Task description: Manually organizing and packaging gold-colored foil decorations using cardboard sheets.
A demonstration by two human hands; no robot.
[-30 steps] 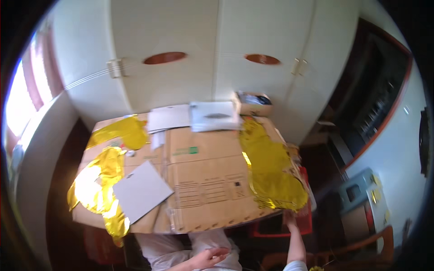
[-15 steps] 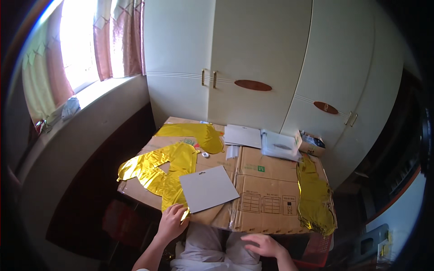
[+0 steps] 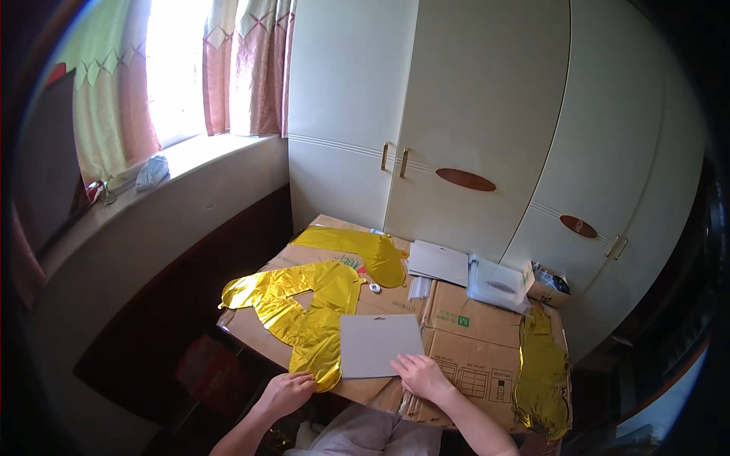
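Observation:
My left hand (image 3: pixel 290 392) is at the table's near edge, its fingers closed on the lower end of a flat, uninflated gold foil balloon (image 3: pixel 323 334). The balloon is bent in an angular shape with wrinkled, shiny arms. Beside it a light grey card (image 3: pixel 376 342) with a small hanging slot lies flat, close against or over the foil's right edge. My right hand (image 3: pixel 420 375) rests on this card's lower right corner, fingers spread. Farther back is a second gold foil balloon (image 3: pixel 353 245), and a third one (image 3: pixel 541 372) hangs over the table's right edge.
Flattened cardboard (image 3: pixel 464 334) covers the table. Toward the back lie grey cards (image 3: pixel 439 261), clear plastic sleeves (image 3: pixel 498 283), a small white roll (image 3: pixel 375 288) and an open box (image 3: pixel 549 284). Behind stands a cream wardrobe (image 3: pixel 471 114); a curtained window is at left.
My right hand has come up from my lap onto the grey card, which now lies straighter. My left hand stays at the foil's lower end. The view has shifted.

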